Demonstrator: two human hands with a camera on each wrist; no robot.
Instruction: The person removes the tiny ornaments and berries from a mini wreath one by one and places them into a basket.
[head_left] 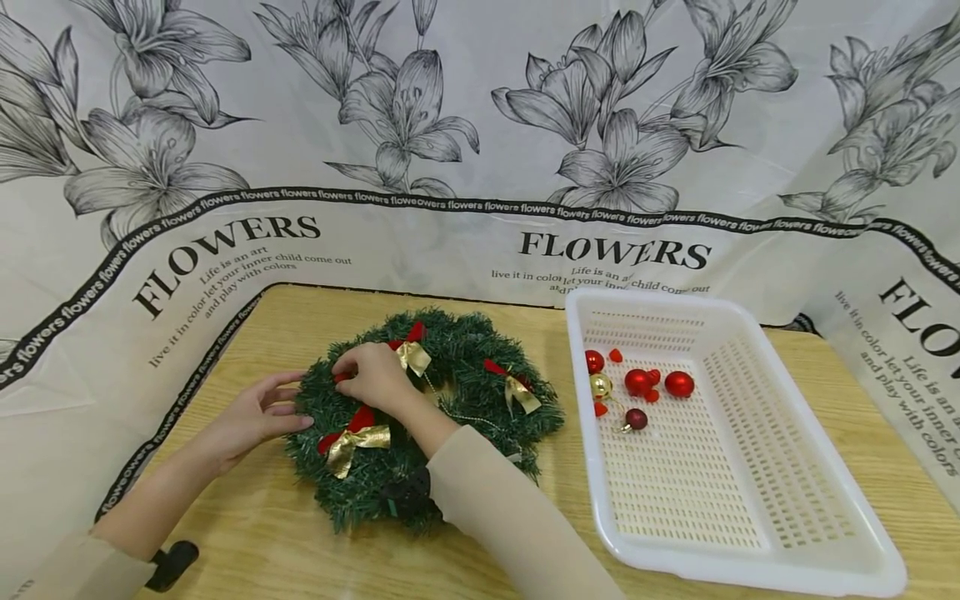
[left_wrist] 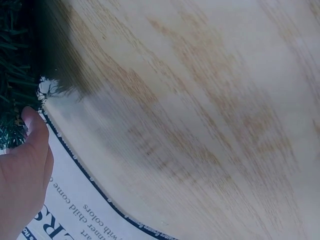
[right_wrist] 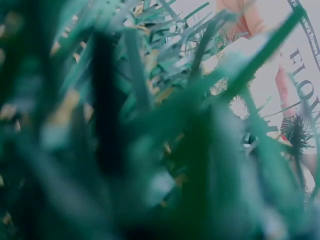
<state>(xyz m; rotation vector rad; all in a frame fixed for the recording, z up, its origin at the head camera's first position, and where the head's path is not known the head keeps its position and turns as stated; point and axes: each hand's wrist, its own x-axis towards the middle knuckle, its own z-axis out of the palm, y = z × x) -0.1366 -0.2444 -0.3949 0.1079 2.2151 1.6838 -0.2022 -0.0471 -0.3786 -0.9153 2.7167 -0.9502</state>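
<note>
A green Christmas wreath (head_left: 480,350) lies on the wooden table, dressed with red-and-gold bows (head_left: 358,440) and a thin beaded string. My right hand (head_left: 378,379) reaches over its upper left part. Thumb and fingertips pinch a small red ornament (head_left: 342,377) against the needles; most of it is hidden by the fingers. At the wreath's left edge, my left hand (head_left: 258,412) touches the greenery with loosely extended fingers. Its thumb (left_wrist: 34,127) rests against the needles in the left wrist view. Blurred green needles (right_wrist: 150,150) fill most of the right wrist view.
To the right stands a white perforated plastic basket (head_left: 757,508). Several red balls (head_left: 679,384), a gold ball (head_left: 601,385), a dark red ball (head_left: 636,418) and small red pieces lie in it. A flower-printed cloth (head_left: 420,242) hangs behind the table and along its sides.
</note>
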